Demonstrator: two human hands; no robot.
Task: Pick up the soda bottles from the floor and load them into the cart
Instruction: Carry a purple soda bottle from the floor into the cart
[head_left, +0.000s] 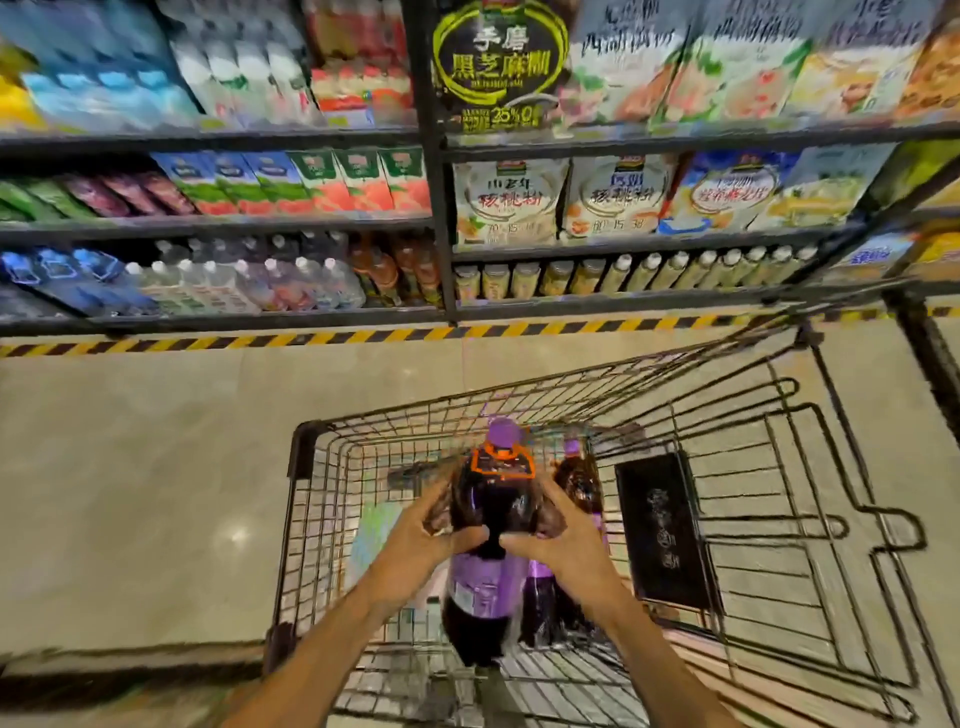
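Two hands clamp one large soda bottle (493, 499) from either side: the left hand (415, 535) and right hand (561, 540) curl round its dark shoulder, thumbs almost meeting. It stands upright within the wire cart (306, 441), purple cap up; whether its base rests on the cart's bottom cannot be told. A second bottle (579, 483) stands inside the cart, just right of the first. Beyond the cart run a yellow-black stripe (363, 335) and stocked shelves (436, 156).
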